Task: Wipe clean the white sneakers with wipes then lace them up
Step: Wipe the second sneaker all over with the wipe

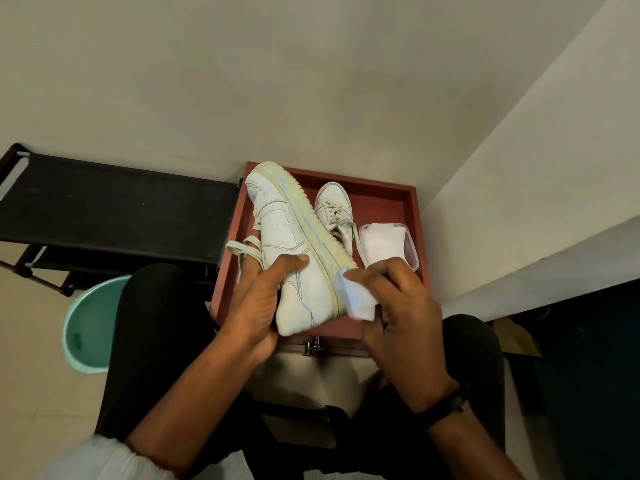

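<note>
1. The left hand grips the heel of a smooth white leather sneaker, tipped on its side above the tray, flat laces dangling; the right hand pinches a crumpled white wipe against its yellowed, ribbed sole edge.
2. Left, a round teal basin sits on the floor.
3. Beyond, a rectangular red-brown tray holds the second sneaker, laced, beside a clear plastic tub of folded wipes.
4. Far left stands a black rack.
</note>
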Demonstrator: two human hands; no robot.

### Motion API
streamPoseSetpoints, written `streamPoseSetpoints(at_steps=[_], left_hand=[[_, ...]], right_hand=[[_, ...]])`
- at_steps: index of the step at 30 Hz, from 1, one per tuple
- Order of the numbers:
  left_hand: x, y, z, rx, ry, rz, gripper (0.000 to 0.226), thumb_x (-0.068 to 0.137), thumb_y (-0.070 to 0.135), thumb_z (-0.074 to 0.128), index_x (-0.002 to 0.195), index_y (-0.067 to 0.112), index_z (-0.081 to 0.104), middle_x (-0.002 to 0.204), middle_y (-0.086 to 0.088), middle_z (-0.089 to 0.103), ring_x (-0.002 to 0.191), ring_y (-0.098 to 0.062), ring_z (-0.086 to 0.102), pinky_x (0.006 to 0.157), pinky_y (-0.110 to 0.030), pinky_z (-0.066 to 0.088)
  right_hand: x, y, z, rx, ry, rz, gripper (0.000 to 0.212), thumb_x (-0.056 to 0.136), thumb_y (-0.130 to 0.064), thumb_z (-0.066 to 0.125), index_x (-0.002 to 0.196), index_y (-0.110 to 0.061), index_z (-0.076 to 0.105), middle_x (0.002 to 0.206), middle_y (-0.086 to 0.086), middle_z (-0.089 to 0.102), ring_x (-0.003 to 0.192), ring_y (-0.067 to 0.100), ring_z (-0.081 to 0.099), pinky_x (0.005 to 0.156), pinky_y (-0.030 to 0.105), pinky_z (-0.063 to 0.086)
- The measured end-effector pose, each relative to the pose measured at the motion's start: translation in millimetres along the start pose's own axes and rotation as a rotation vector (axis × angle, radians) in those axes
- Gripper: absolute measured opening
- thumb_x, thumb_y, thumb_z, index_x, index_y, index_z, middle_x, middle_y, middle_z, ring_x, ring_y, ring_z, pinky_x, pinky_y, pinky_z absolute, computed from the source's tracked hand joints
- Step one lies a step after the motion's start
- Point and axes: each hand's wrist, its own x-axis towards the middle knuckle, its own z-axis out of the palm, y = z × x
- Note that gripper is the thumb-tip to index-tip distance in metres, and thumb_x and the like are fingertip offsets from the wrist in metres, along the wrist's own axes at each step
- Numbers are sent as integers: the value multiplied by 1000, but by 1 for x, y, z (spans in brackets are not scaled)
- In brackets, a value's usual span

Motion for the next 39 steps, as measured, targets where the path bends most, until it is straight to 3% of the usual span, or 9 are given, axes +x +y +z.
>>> streamPoseSetpoints(at_steps=[3,8,12,16,22,26,30,35,39], left_hand=[[0,0,0,8,-16,-6,54,88,5,67,136,25,53,122,-3,73,110,-27,71,91,-57,57],[-1,1,0,19,-23,24,56,88,1,65,135,28,52,117,-2,74,102,-26,74,80,-48,62],[1,0,-1,51,-14,46,58,89,4,68,136,32,48,117,5,74,101,-17,74,75,-36,62],[1,0,-1,70,-4,52,56,89,5,69,135,29,49,118,3,74,105,-20,73,83,-42,61],[-2,3,-4,87,-17,69,59,86,0,68,131,34,51,114,5,75,99,-20,74,75,-40,63],[-3,6,-4,115,-76,70,62,84,-2,67,134,32,52,120,3,73,105,-21,73,77,-42,62],[-6,9,-1,135,-142,79,67,85,-2,66,138,35,51,126,5,71,113,-22,70,92,-47,58],[-6,10,-1,100,-151,75,42,93,12,63,123,41,57,111,11,76,103,-12,73,77,-32,61],[-7,12,0,119,-154,61,47,92,11,62,132,34,56,121,3,73,111,-21,70,93,-46,57]], right_hand=[[10,3,-5,-15,35,16,34,84,-24,51,104,-9,75,91,-1,59,84,5,52,66,11,43],[-12,-4,8,-22,-95,-51,34,76,3,74,107,-9,72,97,3,60,88,18,61,68,31,57],[-1,-7,2,-4,-74,-51,23,86,-20,65,105,-10,73,96,5,63,87,21,64,62,39,59],[21,-11,-6,-34,-39,-41,51,80,-43,47,99,-6,76,89,9,64,80,25,64,57,37,57],[0,-5,0,-103,-192,-93,31,76,-5,71,105,-14,73,93,3,60,79,25,61,56,41,55],[20,-4,-12,-111,-193,-141,26,82,-26,61,99,-14,76,88,4,61,78,22,62,58,32,54],[29,0,-15,-179,-213,-156,21,79,-13,69,98,-15,76,90,4,63,77,24,62,56,27,49],[27,1,-25,-160,-344,-300,26,74,-22,81,99,-18,77,91,2,63,78,22,64,54,31,54],[40,12,-24,-172,-267,-265,35,77,-12,52,101,-19,76,93,2,63,79,25,63,56,29,51]])
